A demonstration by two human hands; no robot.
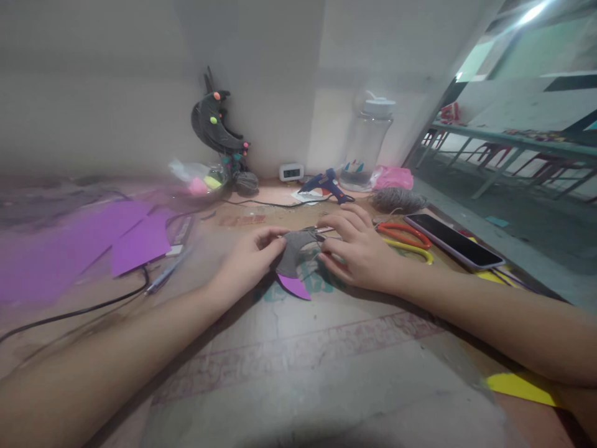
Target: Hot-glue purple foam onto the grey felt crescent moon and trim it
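A grey crescent-shaped foam piece [290, 256] lies on the table [298, 367] at the centre, over a purple foam piece [295, 287] of like shape. My left hand [249, 258] pinches the crescent's left edge with thumb and fingers closed on it. My right hand [357, 249] presses on the crescent's right tip, fingers curled, and seems to pinch it too. Whether the right hand also holds a small tool is unclear.
Orange scissors [405, 233], a yellow-handled tool [410, 249] and a phone [452, 239] lie right of my hands. A blue glue gun [325, 185], clear jar [366, 146], small clock [291, 172] and dark crescent ornament [215, 124] stand at the back. Purple sheets [135, 239] and cables lie left.
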